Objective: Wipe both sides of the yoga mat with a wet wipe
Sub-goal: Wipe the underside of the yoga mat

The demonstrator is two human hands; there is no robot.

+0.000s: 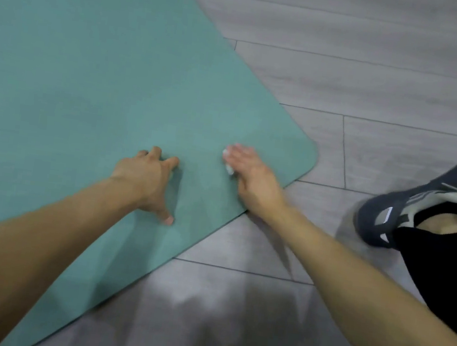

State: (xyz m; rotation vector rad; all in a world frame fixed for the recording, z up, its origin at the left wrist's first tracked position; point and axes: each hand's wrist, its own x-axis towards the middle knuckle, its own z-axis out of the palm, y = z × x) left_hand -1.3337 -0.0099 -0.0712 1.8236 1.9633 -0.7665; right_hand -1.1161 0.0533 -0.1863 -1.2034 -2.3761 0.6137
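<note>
A teal yoga mat (90, 67) lies flat on the floor and fills the left and upper part of the view, with its rounded corner at the right. My left hand (147, 181) presses on the mat near its front edge, fingers spread, holding nothing. My right hand (250, 173) rests flat on the mat close to that corner, on top of a white wet wipe (228, 162). Only a small edge of the wipe shows by my fingers; the rest is hidden under my palm.
Grey wood-look floor planks (379, 76) surround the mat to the right and in front. My dark sneaker (409, 202) and a black trouser leg (447, 268) are at the right edge, on the floor beside the mat corner.
</note>
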